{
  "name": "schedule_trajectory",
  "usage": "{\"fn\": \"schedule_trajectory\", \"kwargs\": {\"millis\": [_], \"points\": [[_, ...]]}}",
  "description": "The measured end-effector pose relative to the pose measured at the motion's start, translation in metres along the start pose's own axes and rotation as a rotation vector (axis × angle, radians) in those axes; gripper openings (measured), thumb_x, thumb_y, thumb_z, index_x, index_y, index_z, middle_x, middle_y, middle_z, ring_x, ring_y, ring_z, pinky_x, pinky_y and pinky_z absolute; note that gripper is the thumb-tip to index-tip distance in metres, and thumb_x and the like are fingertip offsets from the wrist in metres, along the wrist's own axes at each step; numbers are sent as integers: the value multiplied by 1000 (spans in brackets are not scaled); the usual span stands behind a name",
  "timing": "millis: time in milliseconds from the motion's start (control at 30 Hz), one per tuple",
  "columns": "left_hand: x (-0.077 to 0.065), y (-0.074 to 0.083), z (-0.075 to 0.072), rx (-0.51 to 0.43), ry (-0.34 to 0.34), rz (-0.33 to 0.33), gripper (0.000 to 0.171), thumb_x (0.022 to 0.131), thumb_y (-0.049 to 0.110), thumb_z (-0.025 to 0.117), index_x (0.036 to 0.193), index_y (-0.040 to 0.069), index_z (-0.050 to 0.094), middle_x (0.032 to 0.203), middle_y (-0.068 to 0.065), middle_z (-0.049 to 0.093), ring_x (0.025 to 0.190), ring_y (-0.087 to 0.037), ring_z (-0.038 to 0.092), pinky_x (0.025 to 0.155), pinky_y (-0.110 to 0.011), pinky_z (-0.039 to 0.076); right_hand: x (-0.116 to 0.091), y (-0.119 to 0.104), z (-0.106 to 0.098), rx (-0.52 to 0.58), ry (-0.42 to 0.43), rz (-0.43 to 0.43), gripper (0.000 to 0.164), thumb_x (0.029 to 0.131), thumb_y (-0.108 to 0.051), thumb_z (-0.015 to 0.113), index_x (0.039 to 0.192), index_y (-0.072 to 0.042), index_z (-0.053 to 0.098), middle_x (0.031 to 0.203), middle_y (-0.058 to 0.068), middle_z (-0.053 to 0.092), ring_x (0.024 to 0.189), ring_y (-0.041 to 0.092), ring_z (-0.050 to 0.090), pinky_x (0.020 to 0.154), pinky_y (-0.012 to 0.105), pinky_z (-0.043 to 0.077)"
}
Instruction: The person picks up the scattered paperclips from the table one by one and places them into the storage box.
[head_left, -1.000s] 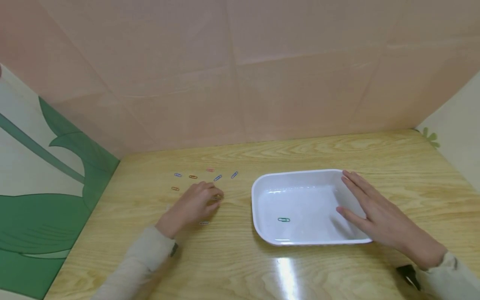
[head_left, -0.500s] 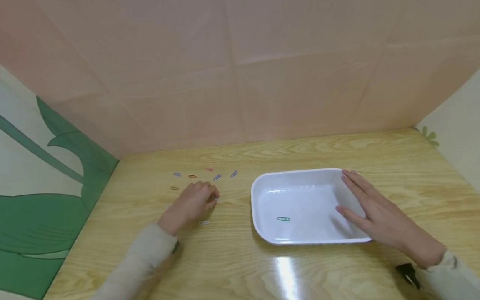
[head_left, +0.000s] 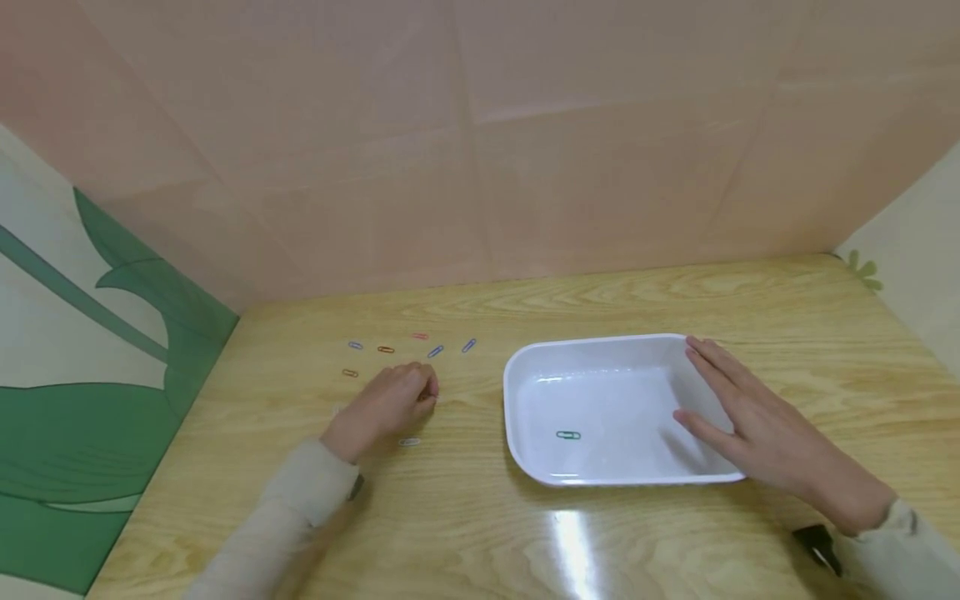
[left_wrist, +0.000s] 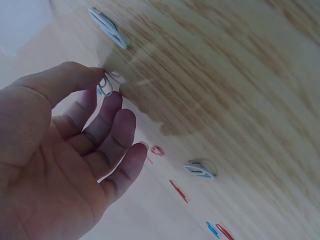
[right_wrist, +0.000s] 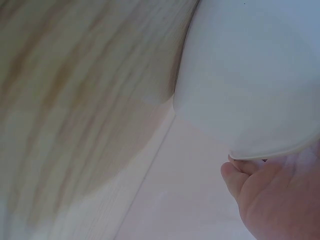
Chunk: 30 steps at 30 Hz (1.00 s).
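Note:
My left hand (head_left: 386, 404) is low over the wooden table, left of the white tray. Between thumb and index finger it pinches a pale paper clip (left_wrist: 106, 86), seen in the left wrist view; the other fingers curl loosely. A white paper clip (head_left: 409, 442) lies just in front of this hand. Beyond it are blue (head_left: 436, 352), red (head_left: 420, 336) and orange-brown paper clips (head_left: 386, 349). My right hand (head_left: 765, 433) rests along the right rim of the tray (head_left: 622, 400), fingers straight, thumb over the inside. One green paper clip (head_left: 568, 435) lies in the tray.
A pinkish sheet (head_left: 480, 167) stands behind the table (head_left: 465, 533). Panels with green leaf patterns (head_left: 67, 450) border the left side, and a pale panel (head_left: 915, 242) stands at the right. A black strap piece (head_left: 817, 547) hangs by the right sleeve.
My left thumb and fingertips have drawn together on the paper clip, and the hand has shifted very slightly left. My right hand and the tray have stayed in place.

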<state>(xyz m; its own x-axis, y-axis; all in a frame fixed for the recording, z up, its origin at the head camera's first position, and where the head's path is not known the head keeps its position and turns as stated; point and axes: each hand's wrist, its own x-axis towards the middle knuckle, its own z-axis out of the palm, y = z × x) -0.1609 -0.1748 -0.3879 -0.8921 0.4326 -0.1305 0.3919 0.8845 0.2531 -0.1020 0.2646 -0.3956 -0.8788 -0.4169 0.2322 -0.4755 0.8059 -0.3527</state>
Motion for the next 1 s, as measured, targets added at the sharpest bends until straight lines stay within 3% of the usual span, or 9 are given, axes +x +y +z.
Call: {"fn": "schedule_trajectory", "kwargs": {"millis": [200,467,667,1000], "points": [[-2,0,-2,-24,-12,-7,3,93,11,67,94,9,66,87,1,66,76,-11,55,73,-29,50,0,0,0,-6,-1,-1,84,96,-34,64,158,-3,17,166,15,14,155,31,11,118,11,-8],[-3,3,-3,-29,-20,-6,7,91,5,68,98,8,71,96,-4,72,89,-17,67,82,-31,56,0,0,0,-7,2,1,84,95,-34,65,158,-3,16,166,14,14,155,28,10,118,11,-8],[-6,3,0,-14,-3,18,7,92,6,67,97,8,70,97,-4,68,91,-17,64,86,-31,56,0,0,0,-10,3,-3,85,95,-34,65,158,-3,17,166,15,14,155,28,11,119,13,-7],[-6,0,3,4,74,103,4,94,5,64,95,8,61,85,0,64,76,-10,56,70,-26,52,0,1,1,-12,5,-3,85,95,-34,65,157,-2,17,166,15,14,155,29,11,118,12,-8]]}}
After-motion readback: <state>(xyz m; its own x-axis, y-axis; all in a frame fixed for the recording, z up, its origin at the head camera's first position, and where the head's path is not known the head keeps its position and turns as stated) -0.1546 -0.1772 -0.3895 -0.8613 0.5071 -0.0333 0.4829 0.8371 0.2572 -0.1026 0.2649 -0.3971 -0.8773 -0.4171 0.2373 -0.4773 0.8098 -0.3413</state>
